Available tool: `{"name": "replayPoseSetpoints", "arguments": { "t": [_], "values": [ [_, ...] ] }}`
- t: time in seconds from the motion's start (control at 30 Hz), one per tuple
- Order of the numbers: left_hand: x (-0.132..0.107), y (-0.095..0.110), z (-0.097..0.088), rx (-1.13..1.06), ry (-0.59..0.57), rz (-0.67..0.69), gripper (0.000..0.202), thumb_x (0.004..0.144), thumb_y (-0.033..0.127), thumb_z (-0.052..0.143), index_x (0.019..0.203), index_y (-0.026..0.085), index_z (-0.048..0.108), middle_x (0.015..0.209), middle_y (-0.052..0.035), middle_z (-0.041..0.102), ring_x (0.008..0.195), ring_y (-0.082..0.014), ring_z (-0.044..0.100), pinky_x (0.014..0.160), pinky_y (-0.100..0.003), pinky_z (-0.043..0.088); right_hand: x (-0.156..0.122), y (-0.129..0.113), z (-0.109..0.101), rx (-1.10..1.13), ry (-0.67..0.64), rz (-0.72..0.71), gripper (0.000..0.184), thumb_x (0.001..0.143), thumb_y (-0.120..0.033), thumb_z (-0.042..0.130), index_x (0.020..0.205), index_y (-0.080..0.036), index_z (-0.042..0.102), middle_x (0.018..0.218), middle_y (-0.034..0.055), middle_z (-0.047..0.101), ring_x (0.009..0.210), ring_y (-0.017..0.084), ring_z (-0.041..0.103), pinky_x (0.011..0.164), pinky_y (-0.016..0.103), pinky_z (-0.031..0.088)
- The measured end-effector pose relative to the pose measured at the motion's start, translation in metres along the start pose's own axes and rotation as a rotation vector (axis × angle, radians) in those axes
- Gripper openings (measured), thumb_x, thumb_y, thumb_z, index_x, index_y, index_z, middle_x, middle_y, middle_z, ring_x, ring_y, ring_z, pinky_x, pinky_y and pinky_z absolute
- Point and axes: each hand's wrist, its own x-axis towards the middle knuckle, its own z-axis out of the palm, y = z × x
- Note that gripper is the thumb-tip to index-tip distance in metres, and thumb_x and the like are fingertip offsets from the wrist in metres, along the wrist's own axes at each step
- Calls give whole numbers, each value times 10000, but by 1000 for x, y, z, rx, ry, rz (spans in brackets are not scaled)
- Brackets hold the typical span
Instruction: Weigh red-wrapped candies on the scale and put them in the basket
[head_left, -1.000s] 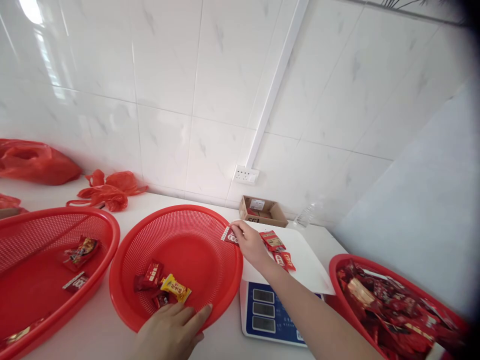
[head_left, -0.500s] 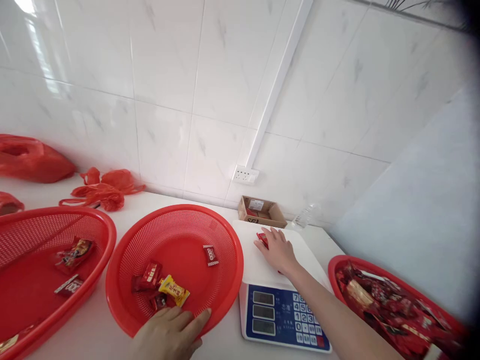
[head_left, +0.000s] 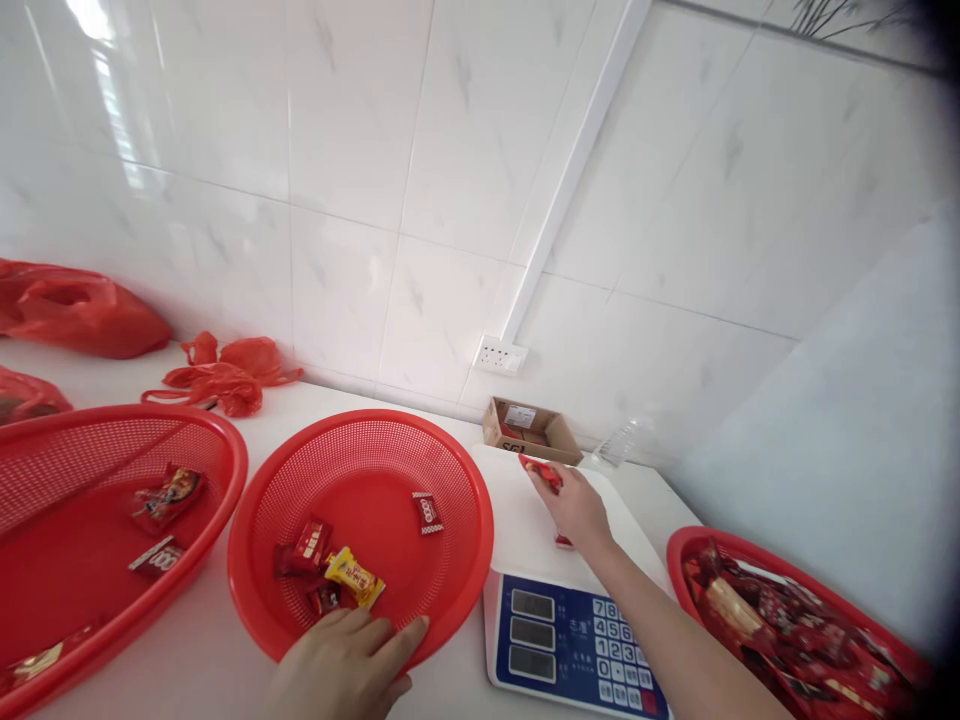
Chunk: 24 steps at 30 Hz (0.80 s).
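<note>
My right hand [head_left: 576,506] is over the white pan of the scale [head_left: 525,530], fingers pinched on a red candy packet [head_left: 543,471]; another red packet [head_left: 564,541] peeks out under the palm. My left hand [head_left: 341,665] rests on the near rim of the round red basket [head_left: 360,535], fingers curled over the edge. In that basket lie a small red-and-white packet [head_left: 427,512], a yellow candy [head_left: 352,575] and red packets [head_left: 304,548].
A second red basket [head_left: 105,540] with a few packets sits at the left. A third red basket [head_left: 795,630] full of candies is at the right. A small cardboard box [head_left: 531,430], a wall socket [head_left: 499,355] and red plastic bags [head_left: 225,375] line the tiled wall.
The small red-and-white packet left my right hand and now lies in the round basket. My right hand went back to the scale pan and picked up a red packet.
</note>
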Motion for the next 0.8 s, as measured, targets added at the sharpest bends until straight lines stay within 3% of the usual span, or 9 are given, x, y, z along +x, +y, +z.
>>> {"name": "replayPoseSetpoints", "arguments": {
  "t": [0.1, 0.17, 0.27, 0.37, 0.47, 0.53, 0.67, 0.73, 0.8],
  "values": [
    [3, 3, -7, -16, -64, -38, 402, 752, 214, 645, 1140, 259, 548, 794, 8, 703, 684, -209, 663, 624, -310, 532, 10, -34, -8, 219, 118, -107, 373, 807, -541, 465, 902, -218, 625, 872, 36, 643, 818, 195, 572, 687, 274, 407],
    [3, 5, -10, -38, -97, -70, 379, 768, 233, 634, 1135, 269, 548, 809, 6, 703, 703, -212, 660, 646, -320, 529, 12, -64, -6, 307, 116, -217, 337, 806, -511, 493, 897, -215, 627, 860, 30, 642, 814, 184, 570, 708, 267, 406],
    [3, 7, -13, -67, -118, -115, 364, 780, 265, 627, 1132, 288, 540, 823, 9, 701, 718, -216, 655, 666, -338, 525, 7, -106, 9, 317, -28, -363, 310, 831, -493, 479, 934, -236, 619, 875, 17, 622, 804, 162, 568, 715, 255, 404],
    [2, 8, -15, -81, -114, -125, 376, 780, 294, 632, 1140, 298, 525, 840, 16, 700, 734, -220, 654, 672, -347, 523, 0, -132, 34, 131, -289, -460, 344, 848, -516, 439, 1022, -261, 591, 949, 28, 597, 835, 172, 567, 710, 267, 403],
    [2, 7, -13, -71, -86, -107, 400, 761, 334, 656, 1136, 299, 519, 829, 26, 701, 719, -212, 658, 655, -330, 518, -2, -138, 56, -77, -523, -526, 371, 856, -466, 442, 1132, -246, 558, 1099, 81, 556, 966, 227, 544, 776, 318, 407],
    [2, 7, -9, -54, -46, -101, 425, 731, 365, 685, 1118, 298, 524, 792, 38, 701, 680, -199, 658, 630, -310, 511, -2, -137, 64, -127, -631, -550, 464, 786, -381, 572, 1228, -248, 514, 1253, 114, 480, 1092, 281, 492, 846, 362, 402],
    [2, 5, 4, -7, 80, -86, 463, 663, 426, 729, 1065, 297, 539, 694, 63, 684, 598, -176, 645, 572, -282, 491, -5, -138, 67, -216, -905, -601, 831, 633, -326, 715, 1369, -340, 331, 1490, 91, 156, 1316, 358, 213, 980, 454, 328],
    [2, 4, 9, 16, 140, -74, 473, 641, 443, 739, 1047, 298, 542, 659, 74, 673, 568, -167, 635, 549, -272, 480, -9, -140, 67, -286, -1030, -648, 890, 624, -357, 719, 1390, -351, 266, 1511, 81, 41, 1350, 351, 71, 1010, 501, 279],
    [2, 4, 13, 35, 175, -57, 491, 625, 448, 747, 1045, 295, 542, 644, 81, 665, 550, -159, 627, 528, -263, 467, -13, -141, 71, -361, -1058, -694, 885, 614, -314, 733, 1382, -342, 293, 1511, 88, 14, 1351, 353, 37, 1004, 538, 270]
  ]
}}
